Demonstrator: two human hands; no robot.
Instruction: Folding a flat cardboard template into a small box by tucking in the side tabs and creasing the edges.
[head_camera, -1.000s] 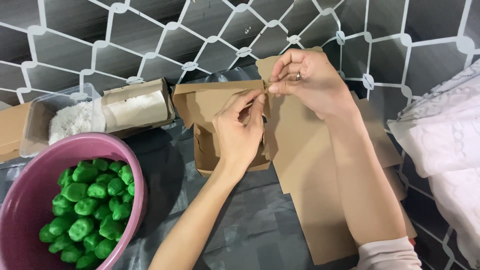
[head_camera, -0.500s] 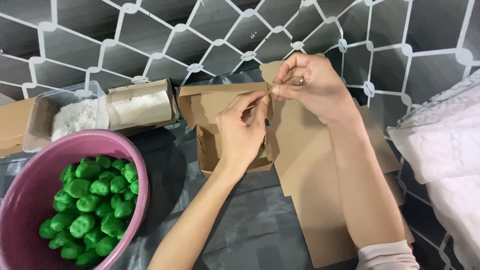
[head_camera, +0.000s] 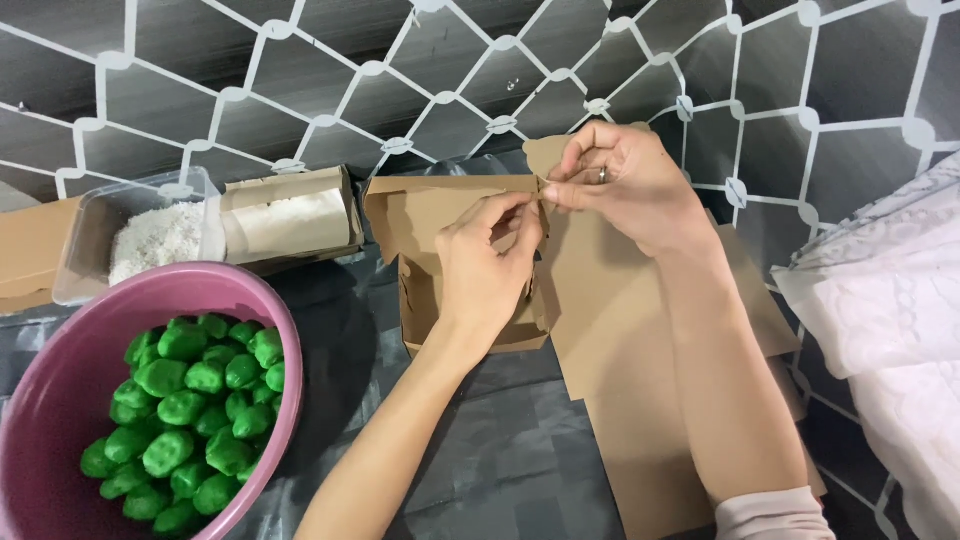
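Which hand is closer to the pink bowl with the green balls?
The left hand. It holds the cardboard box just right of the pink bowl. The right hand pinches the box's flap farther right, away from the bowl.

brown box (head_camera: 420, 215), pink bowl (head_camera: 262, 300) — green lumps (head_camera: 190, 410)

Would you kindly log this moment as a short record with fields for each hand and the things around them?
Left hand: pinching the top flap of a brown cardboard box
Right hand: pinching the same flap edge, ring on one finger
Under the hands: flat cardboard blanks
Left side: pink bowl of green lumps
Behind bowl: clear tub of white powder, closed cardboard box
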